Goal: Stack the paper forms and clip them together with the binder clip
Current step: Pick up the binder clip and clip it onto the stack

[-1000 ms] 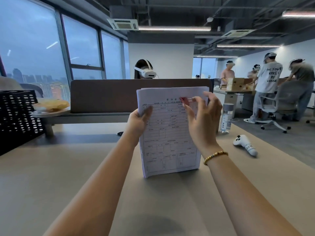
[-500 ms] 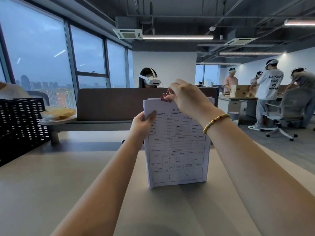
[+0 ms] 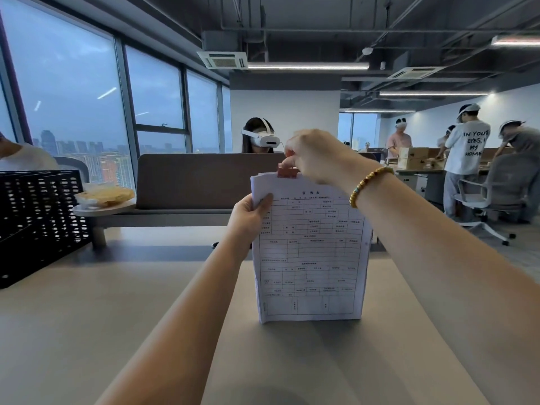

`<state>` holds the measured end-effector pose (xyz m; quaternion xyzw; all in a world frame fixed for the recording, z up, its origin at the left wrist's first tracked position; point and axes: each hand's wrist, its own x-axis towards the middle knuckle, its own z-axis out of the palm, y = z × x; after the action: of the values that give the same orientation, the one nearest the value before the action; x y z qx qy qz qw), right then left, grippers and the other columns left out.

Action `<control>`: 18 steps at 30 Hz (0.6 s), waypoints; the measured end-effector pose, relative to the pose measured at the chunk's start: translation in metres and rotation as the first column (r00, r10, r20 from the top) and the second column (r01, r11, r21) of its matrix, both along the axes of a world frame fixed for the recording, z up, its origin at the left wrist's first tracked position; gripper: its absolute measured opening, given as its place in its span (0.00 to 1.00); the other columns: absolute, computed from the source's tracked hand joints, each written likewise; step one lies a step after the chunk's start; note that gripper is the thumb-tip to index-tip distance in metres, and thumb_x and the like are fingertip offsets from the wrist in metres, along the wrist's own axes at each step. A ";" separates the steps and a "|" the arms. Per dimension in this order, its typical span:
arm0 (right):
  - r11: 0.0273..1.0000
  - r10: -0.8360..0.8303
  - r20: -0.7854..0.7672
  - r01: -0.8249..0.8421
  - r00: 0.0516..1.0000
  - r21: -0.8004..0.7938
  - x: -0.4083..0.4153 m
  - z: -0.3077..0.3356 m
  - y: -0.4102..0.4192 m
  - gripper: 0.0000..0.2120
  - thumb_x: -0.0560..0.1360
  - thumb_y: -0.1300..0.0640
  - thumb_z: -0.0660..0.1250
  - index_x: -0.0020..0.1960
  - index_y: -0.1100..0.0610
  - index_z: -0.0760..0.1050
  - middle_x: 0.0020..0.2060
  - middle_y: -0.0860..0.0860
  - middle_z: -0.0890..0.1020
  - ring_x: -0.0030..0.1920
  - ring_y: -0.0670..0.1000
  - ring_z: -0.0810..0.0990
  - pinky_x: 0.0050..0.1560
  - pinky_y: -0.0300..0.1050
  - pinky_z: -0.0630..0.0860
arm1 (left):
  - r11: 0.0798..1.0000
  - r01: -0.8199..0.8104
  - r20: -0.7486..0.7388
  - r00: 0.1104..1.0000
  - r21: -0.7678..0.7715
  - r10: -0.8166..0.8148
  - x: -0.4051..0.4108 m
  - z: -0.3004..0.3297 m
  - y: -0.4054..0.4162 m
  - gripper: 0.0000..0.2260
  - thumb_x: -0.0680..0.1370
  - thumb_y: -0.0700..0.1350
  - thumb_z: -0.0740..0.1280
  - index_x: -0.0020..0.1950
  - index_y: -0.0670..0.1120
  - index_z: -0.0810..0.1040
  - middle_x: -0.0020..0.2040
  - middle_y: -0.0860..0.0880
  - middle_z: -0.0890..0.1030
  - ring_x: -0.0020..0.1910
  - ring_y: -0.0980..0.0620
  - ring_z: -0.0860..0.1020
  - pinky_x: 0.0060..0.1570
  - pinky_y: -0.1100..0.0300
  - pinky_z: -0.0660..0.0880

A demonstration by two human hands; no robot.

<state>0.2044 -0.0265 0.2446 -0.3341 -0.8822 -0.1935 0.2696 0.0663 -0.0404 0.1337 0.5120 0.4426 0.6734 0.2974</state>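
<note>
A stack of white printed paper forms (image 3: 309, 258) stands upright on its bottom edge on the beige table (image 3: 87, 331). My left hand (image 3: 248, 217) grips the stack at its upper left edge, thumb on the front sheet. My right hand (image 3: 315, 156), with a gold bead bracelet on the wrist, reaches over the top edge and pinches a red binder clip (image 3: 287, 171). The clip sits on the top edge of the forms, left of centre. Its jaws are partly hidden by my fingers.
A black perforated basket (image 3: 35, 220) stands at the left. A small round shelf with a plate of food (image 3: 105, 197) is beside it. A brown desk divider (image 3: 198, 179) runs behind the forms, with a person in a headset beyond. Several people and office chairs are at the right.
My right hand rose from the front of the forms to above their top edge, carrying the red clip onto that edge. The forms shifted slightly right; the left hand kept its grip.
</note>
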 end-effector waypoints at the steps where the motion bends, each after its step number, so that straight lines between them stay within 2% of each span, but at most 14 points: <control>1: 0.999 -0.011 0.023 0.012 1.000 -0.041 -0.001 0.003 0.001 0.10 0.77 0.58 0.64 0.49 0.65 0.77 0.41 0.52 0.79 0.36 0.45 0.70 0.38 0.37 0.67 | 1.000 0.001 -0.001 1.000 0.000 -0.001 -0.001 0.000 0.000 0.05 0.78 0.45 0.62 0.49 0.44 0.75 0.41 0.51 0.80 0.39 0.54 0.78 0.39 0.62 0.78; 3: 0.992 -0.040 0.072 0.048 0.997 -0.113 -0.004 0.010 0.004 0.07 0.77 0.61 0.64 0.50 0.64 0.78 0.39 0.49 0.80 0.31 0.38 0.67 0.33 0.35 0.67 | 1.000 0.005 0.010 1.000 -0.002 -0.005 -0.001 0.001 0.000 0.04 0.78 0.45 0.62 0.44 0.47 0.75 0.40 0.50 0.79 0.38 0.54 0.78 0.40 0.61 0.78; 4: 0.989 -0.049 0.098 0.062 0.994 -0.132 -0.006 0.013 0.005 0.07 0.77 0.62 0.65 0.50 0.64 0.78 0.43 0.49 0.83 0.31 0.37 0.66 0.34 0.36 0.68 | 1.000 0.005 0.013 1.000 -0.002 -0.005 -0.001 0.001 0.000 0.05 0.78 0.45 0.63 0.43 0.48 0.75 0.40 0.50 0.79 0.38 0.53 0.78 0.41 0.60 0.78; 6: 0.984 -0.068 0.131 0.088 0.989 -0.156 -0.009 0.017 0.007 0.08 0.77 0.60 0.65 0.52 0.64 0.79 0.49 0.53 0.84 0.34 0.42 0.71 0.41 0.41 0.70 | 1.000 0.001 0.015 1.000 -0.005 -0.001 -0.001 0.001 0.000 0.04 0.78 0.45 0.63 0.44 0.47 0.75 0.40 0.50 0.79 0.39 0.53 0.78 0.42 0.59 0.78; 8: 0.977 -0.076 0.148 0.104 0.986 -0.188 -0.011 0.018 0.007 0.12 0.77 0.56 0.64 0.54 0.63 0.79 0.51 0.56 0.82 0.42 0.49 0.73 0.44 0.43 0.69 | 1.000 0.002 0.019 1.000 -0.008 -0.001 0.000 0.001 0.000 0.04 0.78 0.45 0.63 0.45 0.47 0.75 0.41 0.50 0.79 0.39 0.53 0.78 0.42 0.59 0.78; 12: 0.957 -0.081 0.191 0.129 0.978 -0.259 -0.012 0.017 0.004 0.16 0.80 0.54 0.60 0.55 0.66 0.78 0.54 0.57 0.79 0.49 0.53 0.74 0.47 0.44 0.69 | 1.000 0.001 0.038 0.999 -0.008 -0.001 0.000 0.000 0.000 0.04 0.78 0.44 0.63 0.46 0.45 0.76 0.41 0.49 0.80 0.41 0.50 0.78 0.45 0.56 0.79; 13: 0.956 -0.092 0.205 0.144 0.975 -0.254 -0.011 0.015 0.002 0.17 0.80 0.53 0.57 0.52 0.65 0.78 0.54 0.55 0.77 0.49 0.53 0.73 0.48 0.43 0.67 | 1.000 -0.002 0.034 0.999 -0.005 0.002 0.000 0.000 -0.001 0.05 0.78 0.44 0.63 0.48 0.44 0.76 0.41 0.49 0.80 0.41 0.50 0.79 0.47 0.55 0.78; 15: 0.962 -0.106 0.184 0.147 0.977 -0.228 -0.008 0.012 0.000 0.21 0.81 0.50 0.54 0.38 0.62 0.75 0.51 0.52 0.70 0.48 0.53 0.71 0.48 0.42 0.62 | 1.000 -0.013 0.024 1.000 0.006 0.013 0.000 -0.001 -0.002 0.06 0.77 0.45 0.64 0.49 0.43 0.76 0.41 0.48 0.80 0.40 0.50 0.79 0.48 0.54 0.78; 16: 0.966 -0.093 0.161 0.128 0.983 -0.223 -0.006 0.009 0.000 0.23 0.81 0.50 0.54 0.36 0.63 0.74 0.52 0.54 0.70 0.48 0.54 0.72 0.48 0.43 0.63 | 1.000 -0.022 0.023 0.999 0.006 0.022 -0.001 -0.003 -0.003 0.06 0.77 0.45 0.65 0.49 0.43 0.77 0.42 0.48 0.80 0.41 0.49 0.79 0.48 0.53 0.78; 17: 0.970 -0.069 0.118 0.094 0.991 -0.223 -0.003 0.006 0.001 0.22 0.80 0.50 0.56 0.39 0.65 0.76 0.56 0.56 0.72 0.49 0.54 0.73 0.49 0.45 0.66 | 1.000 -0.030 0.025 0.999 -0.001 0.030 -0.002 -0.005 -0.003 0.07 0.76 0.45 0.65 0.50 0.43 0.77 0.43 0.47 0.80 0.41 0.49 0.79 0.48 0.53 0.79; 18: 0.978 -0.041 0.083 0.057 0.996 -0.202 -0.001 0.000 0.003 0.19 0.79 0.50 0.59 0.48 0.65 0.79 0.61 0.57 0.72 0.53 0.55 0.74 0.53 0.46 0.69 | 0.999 -0.035 0.024 0.999 -0.012 0.035 -0.002 -0.008 -0.004 0.07 0.76 0.46 0.65 0.50 0.43 0.77 0.43 0.46 0.80 0.41 0.48 0.79 0.47 0.53 0.79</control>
<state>0.2036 -0.0237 0.2447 -0.3740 -0.8987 -0.1213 0.1943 0.0640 -0.0444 0.1254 0.4943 0.4517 0.6821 0.2940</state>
